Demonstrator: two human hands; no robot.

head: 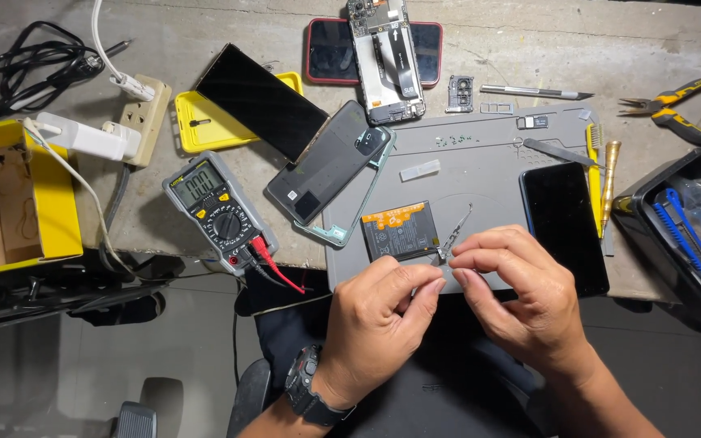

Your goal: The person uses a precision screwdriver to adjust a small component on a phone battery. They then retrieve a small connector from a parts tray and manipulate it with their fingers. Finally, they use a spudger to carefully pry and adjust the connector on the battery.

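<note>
Tweezers [453,235], thin and metallic, are being pinched between both sets of fingertips just over the near edge of the grey work mat [480,154]. The left hand [383,312] and the right hand [521,292] are closing together on something tiny at the tips; what it is I cannot tell. It looks like a fine picking step, and the next move would call for a steady, light grip. Just beyond the tweezers, on the mat, a flat battery [401,229] with an orange label is lying. Right of it a glossy black phone [563,223] is resting; left of the mat, a multimeter [217,212] with red leads is sitting.
</note>
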